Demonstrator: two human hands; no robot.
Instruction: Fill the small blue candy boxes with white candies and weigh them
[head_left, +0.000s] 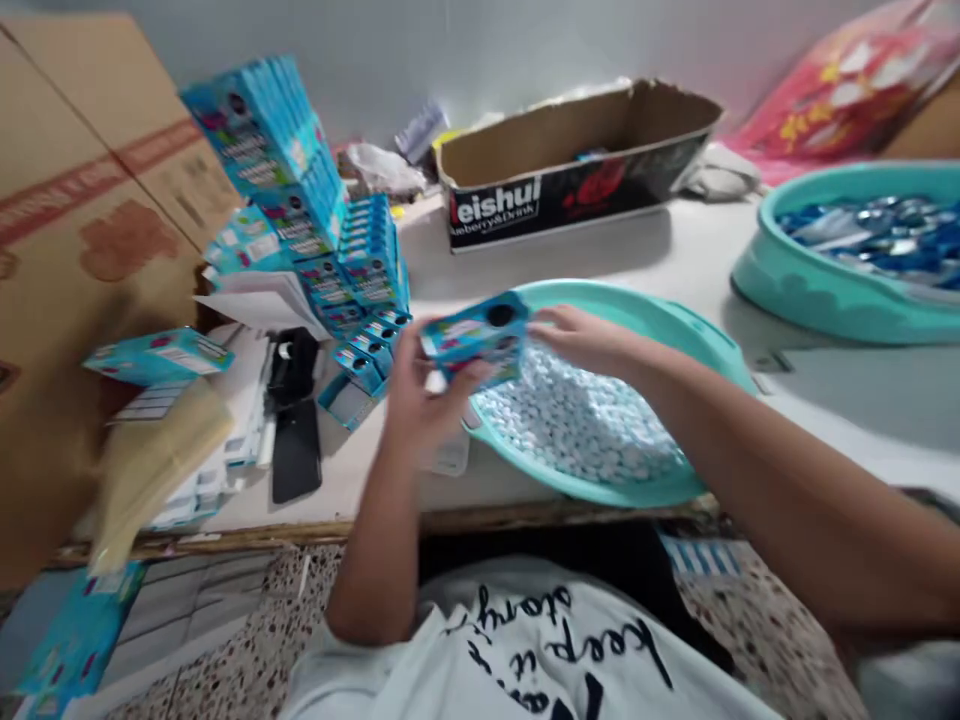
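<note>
A small blue printed carton (480, 335) is held in my left hand (431, 390), whose fingers and thumb wrap its left end and lower side. At the carton's right end is my right hand (566, 330), its fingers bent together against that edge; motion blur softens the fingertips. Beneath the carton lies a turquoise tub (600, 490), holding a heap of small pale wrapped pieces (577, 425). Left of my left hand, several small blue cartons (367, 355) stand in a row by an open blue tray (349, 400).
Tall stacks of blue cartons (300, 190) rise at the back left beside a large cardboard box (82, 250). A black phone (296, 450) lies near the table edge. Behind the tub stands a long open box (562, 205). Another turquoise tub (825, 305) with blue wrapped pieces is at right.
</note>
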